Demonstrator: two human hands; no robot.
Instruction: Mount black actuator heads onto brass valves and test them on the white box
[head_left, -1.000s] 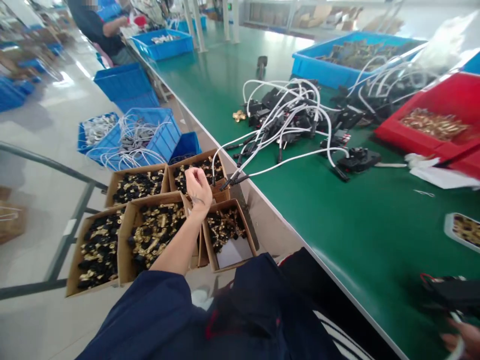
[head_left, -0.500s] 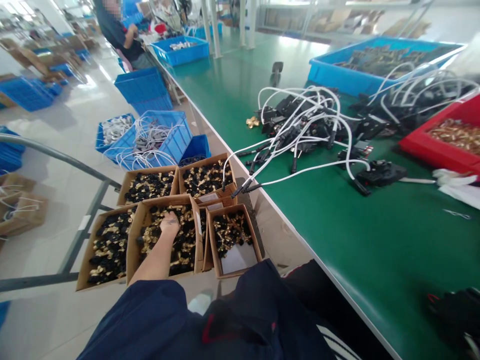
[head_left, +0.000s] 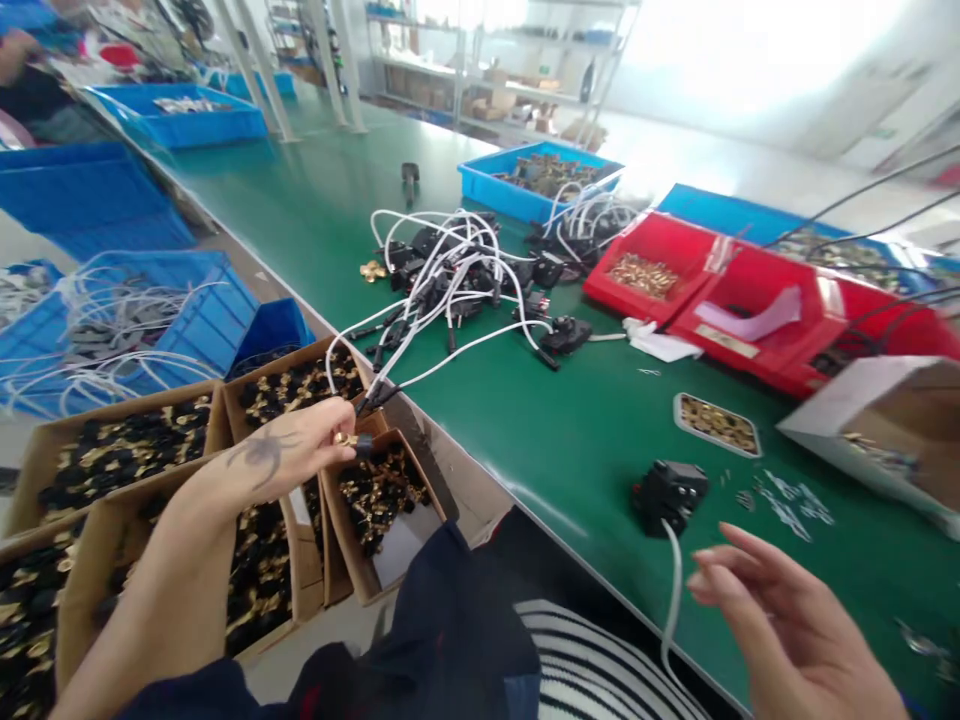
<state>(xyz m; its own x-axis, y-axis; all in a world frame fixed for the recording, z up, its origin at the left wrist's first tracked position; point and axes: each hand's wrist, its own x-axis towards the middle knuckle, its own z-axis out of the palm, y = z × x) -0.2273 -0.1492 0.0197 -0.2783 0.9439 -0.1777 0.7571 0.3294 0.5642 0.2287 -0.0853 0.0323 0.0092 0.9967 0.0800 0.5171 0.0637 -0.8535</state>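
Left hand [head_left: 281, 455] has lifted a brass fitting [head_left: 352, 440] from the boxes.

The left hand [head_left: 289, 450] has risen out of the cardboard box [head_left: 79, 590], fingers pinching a brass-and-black fitting [head_left: 352, 440] (half hidden); the right hand [head_left: 787, 620] now shows, open.

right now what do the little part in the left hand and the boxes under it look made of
The small part pinched by the left hand looks like brass with a black piece, probably plastic: shiny gold against matte black. The boxes look like plain brown cardboard, with dull, folded flaps.
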